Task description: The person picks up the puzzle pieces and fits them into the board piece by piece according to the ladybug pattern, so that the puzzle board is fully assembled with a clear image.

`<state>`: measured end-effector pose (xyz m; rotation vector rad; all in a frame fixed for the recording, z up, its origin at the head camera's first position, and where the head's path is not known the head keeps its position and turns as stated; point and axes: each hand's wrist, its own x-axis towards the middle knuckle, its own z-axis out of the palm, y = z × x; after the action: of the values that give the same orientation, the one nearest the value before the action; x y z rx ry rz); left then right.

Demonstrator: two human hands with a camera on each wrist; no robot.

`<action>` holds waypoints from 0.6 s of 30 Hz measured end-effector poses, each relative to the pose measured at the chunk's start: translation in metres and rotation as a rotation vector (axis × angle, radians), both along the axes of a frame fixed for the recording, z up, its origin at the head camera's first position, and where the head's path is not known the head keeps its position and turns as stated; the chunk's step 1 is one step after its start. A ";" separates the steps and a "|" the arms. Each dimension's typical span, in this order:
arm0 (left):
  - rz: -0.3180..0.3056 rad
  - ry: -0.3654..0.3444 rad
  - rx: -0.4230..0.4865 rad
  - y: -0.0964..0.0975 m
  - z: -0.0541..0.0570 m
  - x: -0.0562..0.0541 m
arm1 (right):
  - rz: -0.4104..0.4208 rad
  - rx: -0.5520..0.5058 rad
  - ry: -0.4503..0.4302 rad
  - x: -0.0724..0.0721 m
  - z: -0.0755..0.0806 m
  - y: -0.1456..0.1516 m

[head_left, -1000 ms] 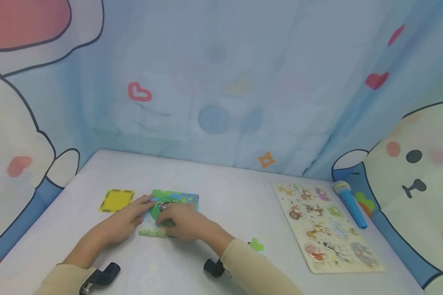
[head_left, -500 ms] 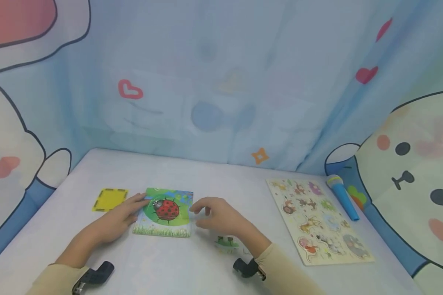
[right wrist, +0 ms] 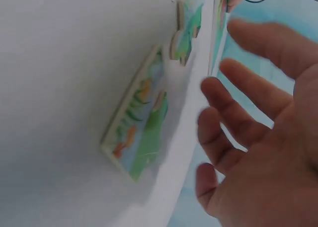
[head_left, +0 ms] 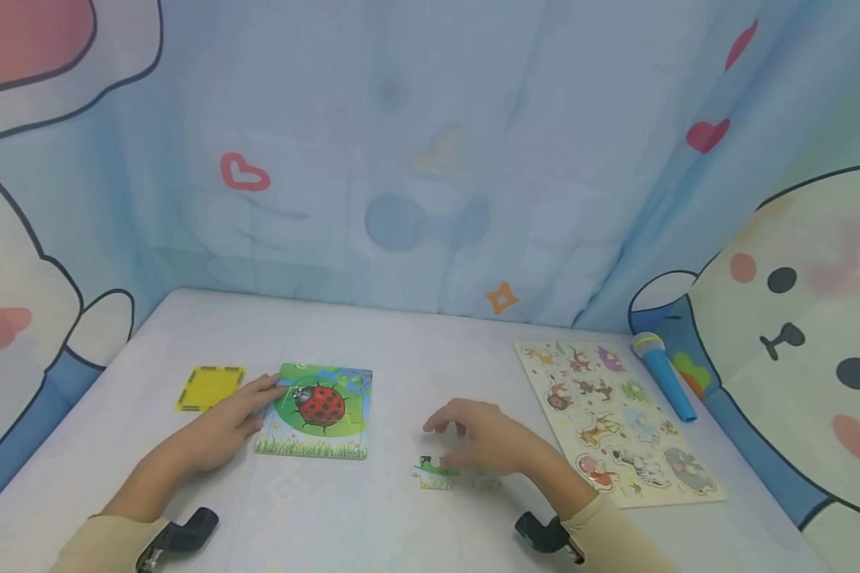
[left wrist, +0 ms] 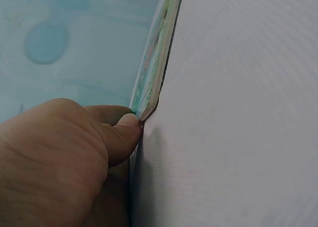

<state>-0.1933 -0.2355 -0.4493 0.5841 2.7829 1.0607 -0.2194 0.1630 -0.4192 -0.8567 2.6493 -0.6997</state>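
A square ladybug jigsaw puzzle (head_left: 321, 407) lies flat, its ladybug picture filling the middle. At its left side rests my left hand (head_left: 225, 423), fingers fairly straight, fingertips touching the edge; in the left wrist view the thumb (left wrist: 126, 130) lies against the board's corner. My right hand (head_left: 483, 436) hovers over loose puzzle pieces to the right, fingers relaxed and apart, nothing held. One loose piece (head_left: 435, 476) shows green with a pale edge, others being partly covered by the hand. In the right wrist view a straight-edged piece (right wrist: 134, 122) lies nearest, with another piece (right wrist: 188, 26) beyond.
A yellow square frame (head_left: 211, 387) lies left of the puzzle. On the right sits a large wooden animal puzzle board (head_left: 605, 430), with a blue toy microphone (head_left: 665, 378) beside it. A cartoon-printed blue curtain (head_left: 430, 159) hangs behind the white table (head_left: 416, 342).
My right hand has lifted off the ladybug puzzle and moved right to the loose pieces, uncovering the ladybug. My left hand has stayed on the puzzle's left edge.
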 end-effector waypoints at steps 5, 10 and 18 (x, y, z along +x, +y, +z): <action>0.000 0.004 -0.011 -0.001 0.002 0.000 | 0.112 0.135 0.029 0.011 -0.002 0.006; 0.001 0.005 -0.014 -0.002 0.001 -0.001 | 0.111 0.148 0.068 0.015 -0.002 0.005; -0.001 -0.006 -0.004 0.000 -0.001 0.000 | 0.114 0.106 0.088 0.014 -0.007 0.002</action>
<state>-0.1928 -0.2355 -0.4498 0.5811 2.7792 1.0546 -0.2051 0.1651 -0.4262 -1.0209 2.6608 -0.4993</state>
